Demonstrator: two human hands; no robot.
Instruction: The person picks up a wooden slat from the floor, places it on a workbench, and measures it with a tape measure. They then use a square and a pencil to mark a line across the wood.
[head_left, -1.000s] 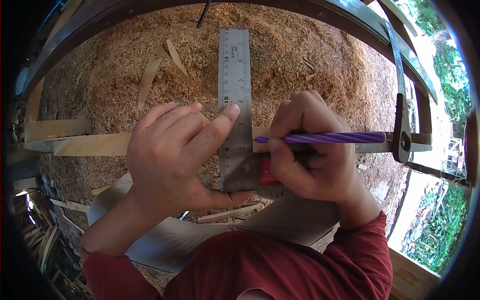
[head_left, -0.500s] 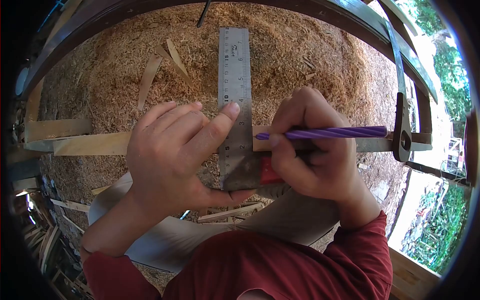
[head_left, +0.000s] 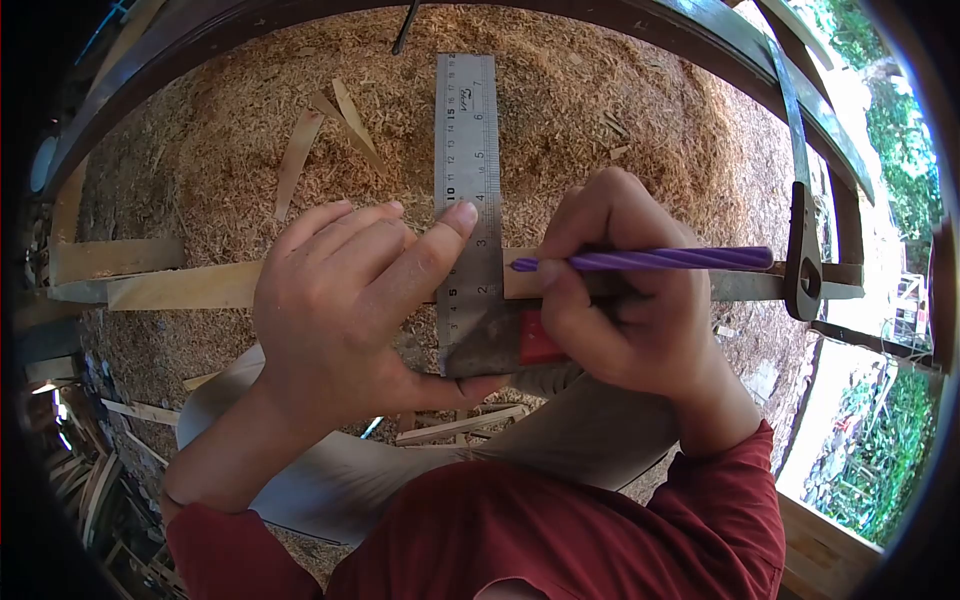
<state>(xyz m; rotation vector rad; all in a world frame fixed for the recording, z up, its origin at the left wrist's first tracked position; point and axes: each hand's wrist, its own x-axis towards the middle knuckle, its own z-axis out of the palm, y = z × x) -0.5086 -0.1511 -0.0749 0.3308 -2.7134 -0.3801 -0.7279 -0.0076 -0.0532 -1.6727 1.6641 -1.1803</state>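
My left hand (head_left: 345,290) holds a steel try square (head_left: 467,140) across a pale wooden strip (head_left: 185,287). Its index finger presses on the ruled blade, and its thumb lies along the dark stock at the near end. Close to the blade's right edge, my right hand (head_left: 635,290) grips a purple twisted pen (head_left: 690,259) between thumb and fingers. The pen points left, with its tip at the strip's short visible part beside the blade. A red piece (head_left: 540,340) shows by the stock, partly behind my right hand.
Wood shavings (head_left: 600,90) cover the ground beyond the strip. A dark curved-looking beam (head_left: 660,25) crosses the far side. At the right, a dark-handled blade tool (head_left: 803,250) leans by the bench. Offcuts (head_left: 95,490) lie at the lower left.
The square has shifted very slightly left and away from me. The pen's tip sits a little higher and nearly level with its earlier place. Both hands keep their grip.
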